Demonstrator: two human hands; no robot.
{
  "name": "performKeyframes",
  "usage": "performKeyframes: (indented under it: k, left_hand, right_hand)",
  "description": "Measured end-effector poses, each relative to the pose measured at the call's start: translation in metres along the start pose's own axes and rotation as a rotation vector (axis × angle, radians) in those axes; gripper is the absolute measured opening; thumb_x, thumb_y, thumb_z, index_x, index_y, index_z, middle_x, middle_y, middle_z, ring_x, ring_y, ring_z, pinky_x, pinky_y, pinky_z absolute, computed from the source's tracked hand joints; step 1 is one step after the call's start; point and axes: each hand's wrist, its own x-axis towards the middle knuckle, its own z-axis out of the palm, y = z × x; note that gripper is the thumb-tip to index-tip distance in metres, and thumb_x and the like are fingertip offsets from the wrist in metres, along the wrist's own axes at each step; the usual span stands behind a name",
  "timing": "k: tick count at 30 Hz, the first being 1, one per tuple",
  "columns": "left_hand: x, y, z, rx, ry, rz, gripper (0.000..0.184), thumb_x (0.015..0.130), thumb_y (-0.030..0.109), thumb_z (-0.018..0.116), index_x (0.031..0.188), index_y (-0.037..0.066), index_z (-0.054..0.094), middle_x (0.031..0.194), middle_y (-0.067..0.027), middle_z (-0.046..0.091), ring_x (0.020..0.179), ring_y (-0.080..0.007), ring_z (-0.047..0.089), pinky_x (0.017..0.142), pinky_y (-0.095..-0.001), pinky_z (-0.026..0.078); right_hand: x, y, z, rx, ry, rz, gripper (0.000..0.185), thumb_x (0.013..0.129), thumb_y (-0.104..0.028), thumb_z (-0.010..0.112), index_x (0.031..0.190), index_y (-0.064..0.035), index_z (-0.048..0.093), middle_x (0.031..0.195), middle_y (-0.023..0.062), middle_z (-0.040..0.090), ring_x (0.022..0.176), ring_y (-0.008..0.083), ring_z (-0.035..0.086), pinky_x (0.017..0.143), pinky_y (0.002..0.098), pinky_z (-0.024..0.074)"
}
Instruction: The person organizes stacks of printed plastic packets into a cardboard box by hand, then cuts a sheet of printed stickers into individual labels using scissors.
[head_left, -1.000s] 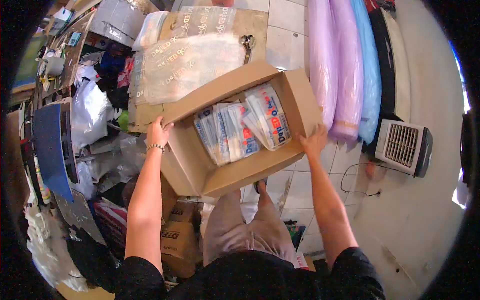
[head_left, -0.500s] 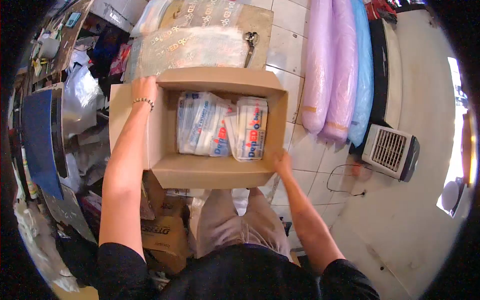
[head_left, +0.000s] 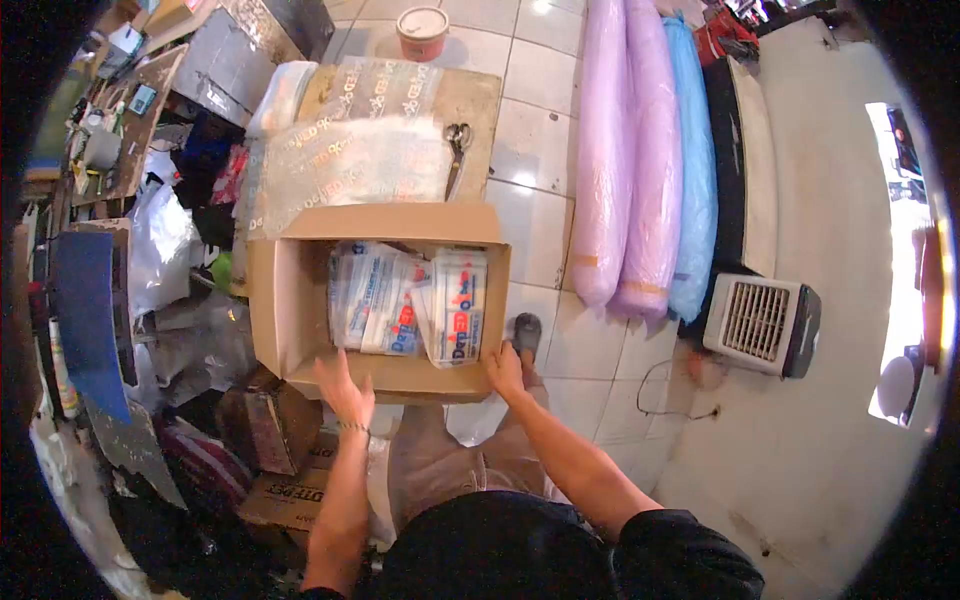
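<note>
An open cardboard box point(head_left: 300, 305) is in front of me, its flaps spread outward. Inside it lie plastic packs point(head_left: 375, 300) with blue and red lettering, and a thicker printed pack point(head_left: 458, 310) leans at the right end. My right hand point(head_left: 507, 374) grips the box at its near right corner. By the near left edge is my left hand point(head_left: 346, 392), its fingers apart and slightly blurred, holding nothing; whether it touches the cardboard I cannot tell.
Beyond the box, printed plastic sheets point(head_left: 345, 160) and scissors point(head_left: 458, 155) lie on a low board. Pink wrapped rolls point(head_left: 605, 150) and a blue roll point(head_left: 693, 170) lie to the right, near an air cooler point(head_left: 755, 318). A bucket point(head_left: 422, 35) stands behind. Cartons point(head_left: 270, 425) sit at lower left.
My left hand has left the box's far left corner and come back to its near left edge. The box sits lower and further left in view. My right hand stays at its near right corner.
</note>
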Motion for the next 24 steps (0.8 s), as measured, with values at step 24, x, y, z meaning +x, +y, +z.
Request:
performKeyframes:
  k: [24]
  left_hand:
    - [-0.019, 0.217, 0.115, -0.448, 0.225, -0.959, 0.096, 0.079, 0.063, 0.068, 0.143, -0.002, 0.04, 0.148, -0.0313, 0.035, 0.139, -0.0425, 0.034, 0.11, -0.048, 0.034]
  right_hand:
    - [0.273, -0.016, -0.476, -0.345, -0.638, -0.303, 0.046, 0.09, -0.035, 0.069, 0.119, 0.0001, 0.064, 0.096, 0.0103, 0.069, 0.083, 0.0174, 0.065, 0.07, 0.0319, 0.0539]
